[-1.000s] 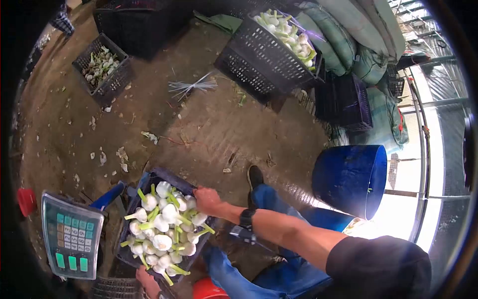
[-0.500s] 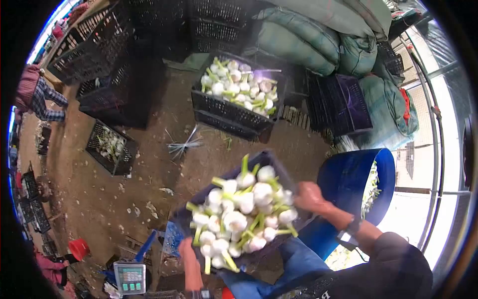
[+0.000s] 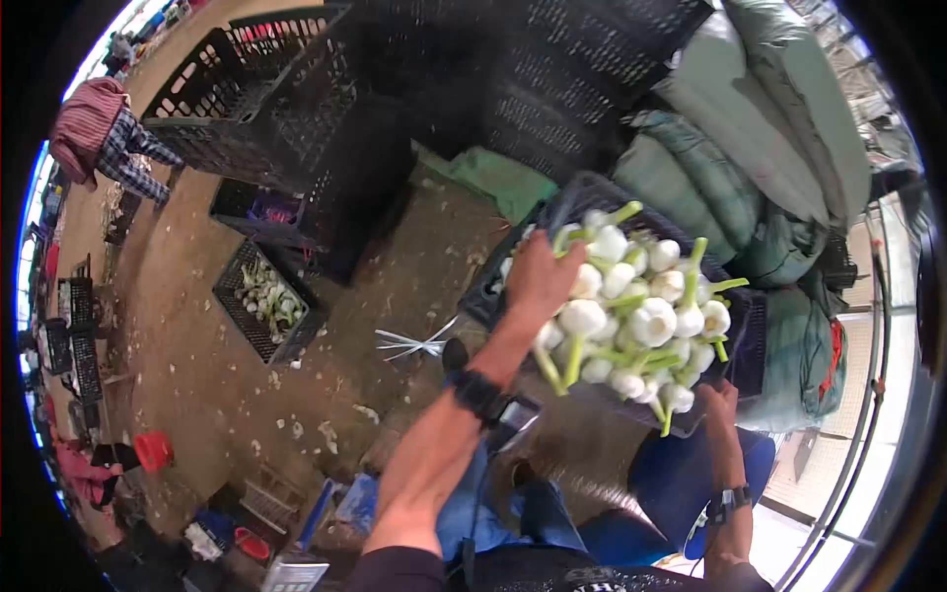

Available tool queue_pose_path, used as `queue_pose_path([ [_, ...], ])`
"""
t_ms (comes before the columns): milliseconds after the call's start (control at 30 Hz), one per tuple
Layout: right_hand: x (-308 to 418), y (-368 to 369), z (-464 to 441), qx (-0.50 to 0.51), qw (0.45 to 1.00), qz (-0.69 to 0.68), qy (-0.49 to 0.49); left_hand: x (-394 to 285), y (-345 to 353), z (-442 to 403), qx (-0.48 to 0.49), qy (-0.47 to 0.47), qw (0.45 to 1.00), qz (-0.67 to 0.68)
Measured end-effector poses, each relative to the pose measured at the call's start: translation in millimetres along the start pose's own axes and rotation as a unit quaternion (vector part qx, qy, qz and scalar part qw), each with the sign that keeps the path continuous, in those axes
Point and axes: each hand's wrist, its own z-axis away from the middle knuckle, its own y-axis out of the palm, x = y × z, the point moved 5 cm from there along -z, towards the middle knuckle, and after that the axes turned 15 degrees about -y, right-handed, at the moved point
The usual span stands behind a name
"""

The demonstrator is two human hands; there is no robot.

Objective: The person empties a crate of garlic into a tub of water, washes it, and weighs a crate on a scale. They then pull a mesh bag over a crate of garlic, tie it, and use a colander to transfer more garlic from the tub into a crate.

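A dark plastic crate [image 3: 590,187], heaped with white garlic bulbs [image 3: 653,322] with trimmed green stems, is held between my two hands. My left hand [image 3: 541,281] is closed over its left rim, fingers partly hidden among the bulbs. On the near right corner, my right hand [image 3: 722,403] grips the crate's edge. Just behind and partly below the held crate is another black crate [image 3: 485,296], mostly covered by it; I cannot tell whether the two touch.
Tall black crates [image 3: 286,118] stand at the back left. A smaller crate with garlic [image 3: 268,301] sits on the floor. Stuffed green sacks [image 3: 681,187] lie back right; a blue barrel [image 3: 681,483] is near my right arm. A person [image 3: 109,138] is at far left.
Both hands have carried the garlic crate forward and to the right, onto or over the place where the stacked garlic crate showed. The camera view has turned.
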Motion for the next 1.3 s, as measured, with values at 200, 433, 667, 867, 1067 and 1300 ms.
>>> queue_pose_path([
  [200, -45.5, 39.9, -62.7, -0.038, 0.992, 0.067, 0.098, -15.4, 29.9, -65.2, -0.004, -0.029, 0.993, -0.111],
  [433, -10.0, 42.1, -66.9, -0.022, 0.985, 0.118, 0.124, -24.2, 45.4, -68.3, -0.026, -0.044, 0.992, -0.118],
  [667, -42.0, 35.3, -39.7, -0.006, 0.976, 0.084, 0.201, -37.4, 48.2, -87.6, -0.072, -0.054, 0.984, -0.155],
  [867, -4.6, 48.0, -46.8, -0.024, 0.987, 0.038, 0.154, -30.2, 38.3, -86.4, 0.040, -0.141, 0.974, -0.175],
  [1067, -60.2, 15.8, -58.4, -0.007, 0.972, 0.209, 0.110, -20.8, 48.4, -74.2, 0.014, -0.135, 0.951, -0.278],
  [1300, -51.3, 11.6, -39.0, -0.032, 0.986, 0.048, 0.157, -18.9, 23.3, -87.1, 0.096, -0.127, 0.984, -0.077],
])
